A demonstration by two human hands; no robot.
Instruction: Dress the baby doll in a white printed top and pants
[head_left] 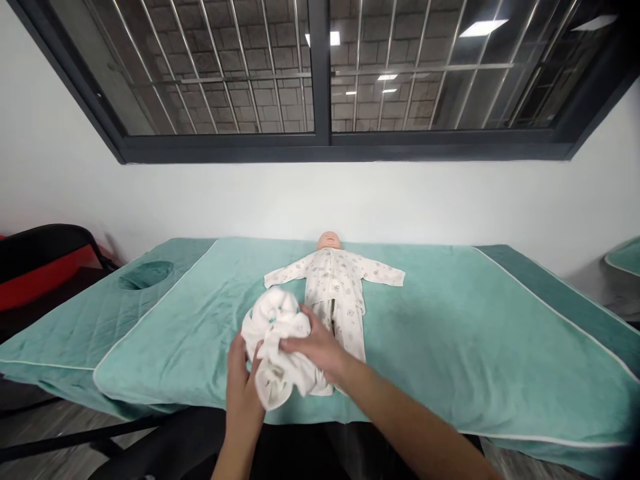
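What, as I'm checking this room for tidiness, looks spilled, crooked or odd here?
Nothing looks spilled or damaged. Only the white cloth looks untidy, bunched between the left hand and right hand, while the doll lies straight on the green cover.

Two hands (277, 360) gripping bunched white cloth (280, 323), dressed doll (333, 277) lying beyond, green-covered bed (475, 333), barred window (323, 73) above.

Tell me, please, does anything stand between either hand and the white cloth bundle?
Nothing visible stands in the way: the left hand and the right hand both hold the white cloth bundle directly. The clothed doll lies partly behind it, not between.
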